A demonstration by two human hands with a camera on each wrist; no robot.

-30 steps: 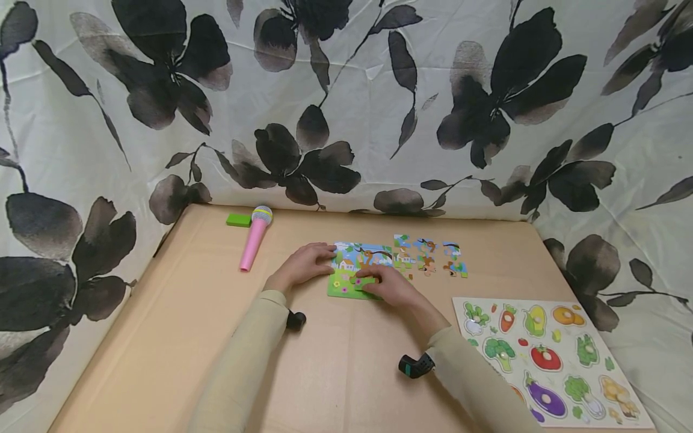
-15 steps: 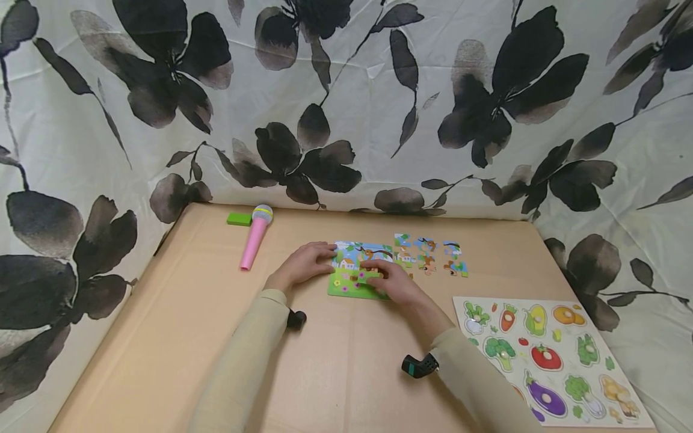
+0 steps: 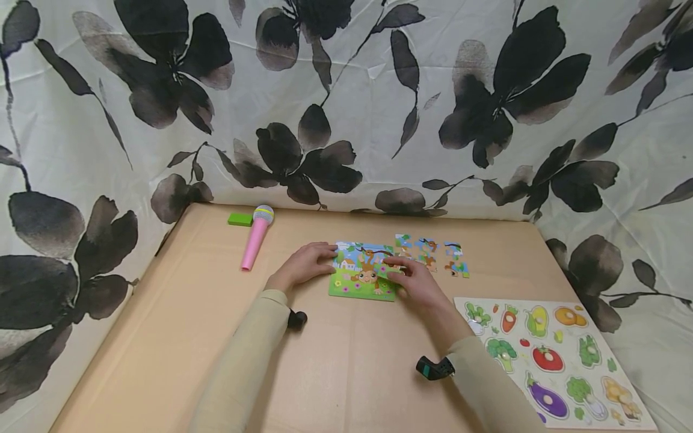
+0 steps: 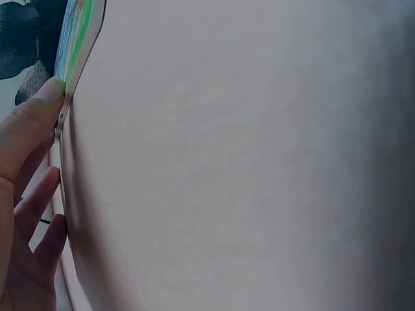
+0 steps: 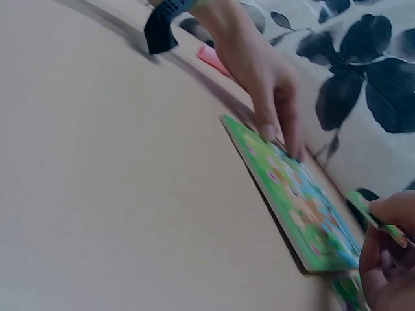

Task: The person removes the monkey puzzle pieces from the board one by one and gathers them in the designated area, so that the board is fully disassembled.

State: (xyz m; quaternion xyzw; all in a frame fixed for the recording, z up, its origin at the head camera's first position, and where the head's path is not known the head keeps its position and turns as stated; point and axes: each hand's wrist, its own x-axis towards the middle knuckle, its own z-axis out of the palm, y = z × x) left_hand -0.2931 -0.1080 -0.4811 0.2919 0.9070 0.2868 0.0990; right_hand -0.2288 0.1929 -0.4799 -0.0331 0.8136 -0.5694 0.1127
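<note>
A jigsaw puzzle board (image 3: 349, 287) with a monkey, a house and flowers on green and blue lies mid-table. My left hand (image 3: 307, 264) rests at its left side. In the left wrist view, the thumb (image 4: 40, 107) touches the board's edge and the other fingers lie loosely bent beside it. My right hand (image 3: 419, 282) pinches a green puzzle piece (image 5: 368, 210) between thumb and fingers. In the head view, that hand and piece overlap the board's right edge. The right hand partly covers the loose puzzle pieces (image 3: 428, 245) just right of the board.
More loose pieces (image 3: 456, 269) lie further right. A white board of vegetable pictures (image 3: 563, 331) covers the near right of the table. Back left are a pink toy microphone (image 3: 254, 243) and a green block (image 3: 240, 219). A flowered cloth (image 3: 379, 120) hangs behind the table.
My right hand has moved right with the green piece, from the lower middle of the board to its right edge, uncovering the monkey's face. The left hand has stayed in place.
</note>
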